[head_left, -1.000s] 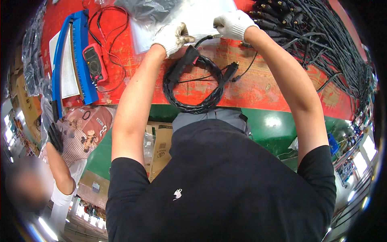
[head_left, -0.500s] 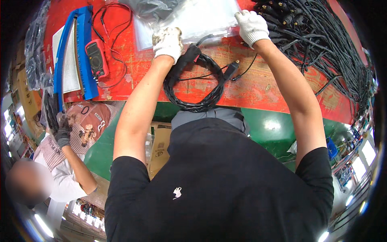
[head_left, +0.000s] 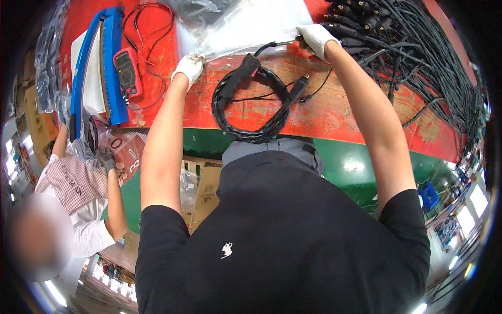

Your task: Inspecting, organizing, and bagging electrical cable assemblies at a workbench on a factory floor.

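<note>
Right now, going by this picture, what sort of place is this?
Probably a cable assembly workshop: a red workbench holds a coiled black cable, a handheld multimeter and a large pile of black cables.

A red multimeter (head_left: 126, 72) lies just beside a blue frame (head_left: 111, 55).
</note>
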Demonstrator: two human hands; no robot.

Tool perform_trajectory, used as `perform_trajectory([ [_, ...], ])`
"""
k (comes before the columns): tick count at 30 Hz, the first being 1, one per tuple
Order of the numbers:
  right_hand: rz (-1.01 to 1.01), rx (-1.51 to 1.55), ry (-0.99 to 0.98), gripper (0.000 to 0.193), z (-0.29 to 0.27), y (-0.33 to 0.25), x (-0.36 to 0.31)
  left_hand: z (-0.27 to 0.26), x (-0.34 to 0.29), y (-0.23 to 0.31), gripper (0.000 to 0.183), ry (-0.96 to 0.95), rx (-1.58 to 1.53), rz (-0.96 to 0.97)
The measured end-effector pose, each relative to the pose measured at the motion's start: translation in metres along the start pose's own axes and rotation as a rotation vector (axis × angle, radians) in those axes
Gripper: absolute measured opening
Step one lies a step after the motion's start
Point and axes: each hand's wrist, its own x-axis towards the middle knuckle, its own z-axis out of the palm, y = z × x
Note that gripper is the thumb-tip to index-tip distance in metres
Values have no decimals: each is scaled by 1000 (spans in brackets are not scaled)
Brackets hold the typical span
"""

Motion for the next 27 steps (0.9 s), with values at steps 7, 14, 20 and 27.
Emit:
perform_trajectory([
  [7, 61, 1075, -350, 27, -2, -8, -4, -4, -5, -16, 24, -187, -767, -59],
  [14, -352, 221, 55, 27, -5, 13, 6, -7, -2, -18, 20, -207, -582, 151],
  [20, -251, -286, 422, 34, 28, 15, 11, 13, 2, -1, 40, 280, 340, 148],
  [27, -138, -327, 262, 36, 48, 26, -17, 45, -26, -7, 41, 238, 81, -132],
])
